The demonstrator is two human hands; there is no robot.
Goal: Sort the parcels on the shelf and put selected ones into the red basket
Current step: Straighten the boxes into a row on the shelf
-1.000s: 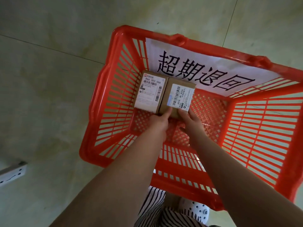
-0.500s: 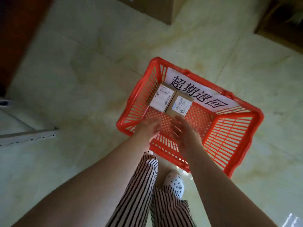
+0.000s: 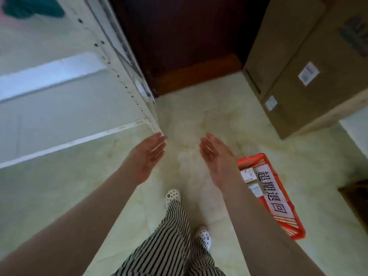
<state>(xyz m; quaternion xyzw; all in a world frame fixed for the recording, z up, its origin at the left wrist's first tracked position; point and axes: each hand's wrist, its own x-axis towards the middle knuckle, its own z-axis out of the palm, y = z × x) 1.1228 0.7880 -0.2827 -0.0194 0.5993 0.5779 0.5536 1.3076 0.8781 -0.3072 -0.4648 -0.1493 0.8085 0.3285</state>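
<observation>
— Where does the next parcel lie from the hands?

— Up and to the left, I judge. The white metal shelf unit [image 3: 65, 108], with its perforated upright, stands on the left; the left hand [image 3: 146, 156] is just beside the foot of that upright and the nearer of the two. The shelf boards in view look bare (the picture is blurred, so I cannot be sure), and no parcel on them shows.

— And the hands themselves?

— Both hold nothing. The left hand and the right hand [image 3: 218, 158] have straight, relaxed fingers, palms turned toward each other, well apart.

— The basket?

— The red slatted plastic basket [image 3: 286, 222] sits on the pale glossy tiled floor [image 3: 191, 120] behind the right forearm, its long axis running away from the feet. A white paper sign [image 3: 271, 190] covers one wall; two small brown cardboard parcels with white labels [image 3: 249, 175] lie inside against it.
</observation>
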